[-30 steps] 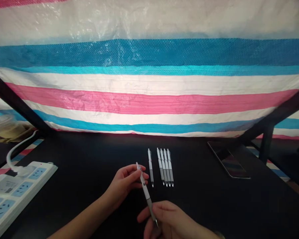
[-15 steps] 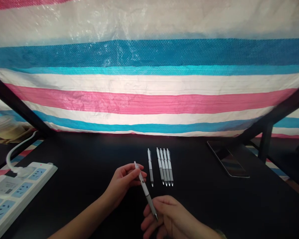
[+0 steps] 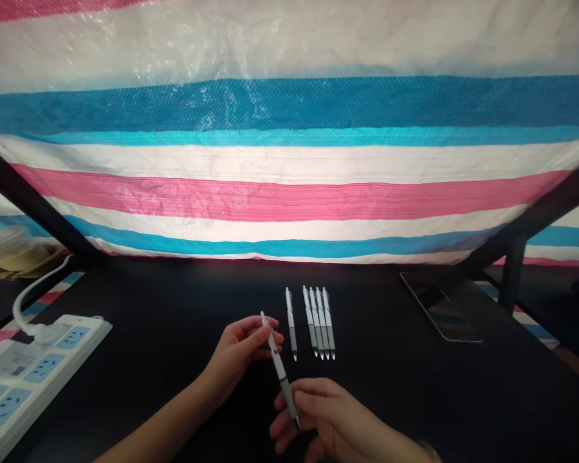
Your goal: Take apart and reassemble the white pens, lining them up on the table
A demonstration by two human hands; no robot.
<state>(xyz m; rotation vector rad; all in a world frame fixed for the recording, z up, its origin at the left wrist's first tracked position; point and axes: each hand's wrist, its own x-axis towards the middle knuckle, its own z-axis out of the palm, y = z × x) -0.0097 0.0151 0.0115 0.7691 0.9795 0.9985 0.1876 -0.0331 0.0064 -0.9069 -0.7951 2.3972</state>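
My left hand (image 3: 246,344) is closed on the upper part of a white click pen (image 3: 278,365), pinching it between thumb and fingers. The pen slants down to the right, its grey grip and metal tip toward me. My right hand (image 3: 318,408) is around the lower end, its fingers loosely curved and apart behind the grip and its thumb beside it. Whether that hand touches the pen is hard to see. Beyond my hands, a single matching pen (image 3: 290,321) lies on the black table (image 3: 212,289). Just right of it is a row of several similar pens (image 3: 319,321), side by side.
A white power strip (image 3: 43,366) with a plugged-in cable lies at the left. A dark phone (image 3: 441,308) rests at the right. A striped plastic sheet (image 3: 289,199) hangs behind the table between black frame bars (image 3: 525,225). A clear container (image 3: 4,241) stands far left.
The lower end of the held pen has shifted slightly left. My right thumb has moved off the grip, and its fingers have loosened a little. My left hand has stayed in place.
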